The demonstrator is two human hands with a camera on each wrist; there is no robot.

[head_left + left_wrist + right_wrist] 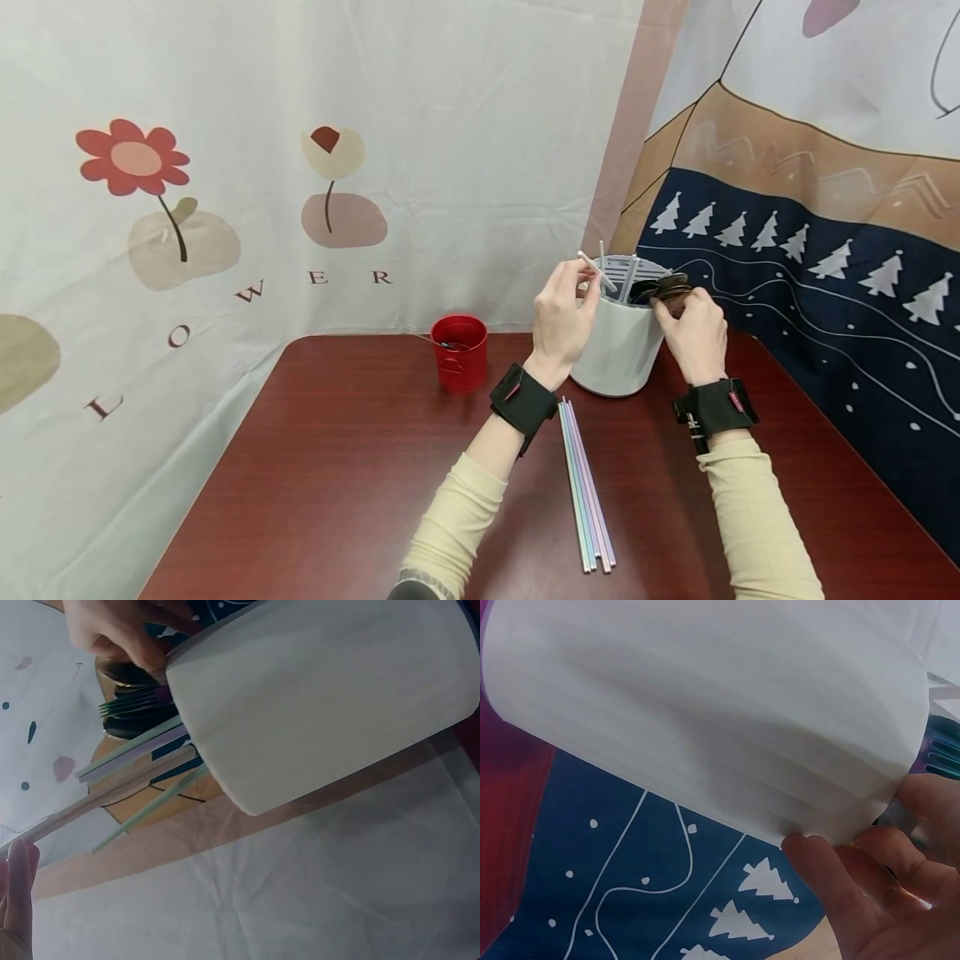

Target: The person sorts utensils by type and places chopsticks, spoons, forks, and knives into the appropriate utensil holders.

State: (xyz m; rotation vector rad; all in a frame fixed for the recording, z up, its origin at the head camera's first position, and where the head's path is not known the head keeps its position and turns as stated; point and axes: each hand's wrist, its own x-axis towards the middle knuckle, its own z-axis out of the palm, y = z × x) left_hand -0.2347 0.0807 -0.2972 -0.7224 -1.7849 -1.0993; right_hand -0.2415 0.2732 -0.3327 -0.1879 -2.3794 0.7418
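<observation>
Work at the white container (618,346)
Left hand (566,317): fingers pinch pale stick (105,793) at its mouth; right hand (697,333): fingers grip rim beside dark cutlery (667,286)

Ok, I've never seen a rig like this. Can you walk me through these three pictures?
There's no robot: these are a person's two bare hands, with black straps on the wrists. The wide picture comes from a head camera looking forward and down; the two closer ones come from a camera on each wrist. On the dark red table stand a small red bucket and a white container, with loose pastel chopsticks lying nearby. The left hand pinches a chopstick at the container's mouth. The right hand grips its rim, beside a dark fork.
</observation>
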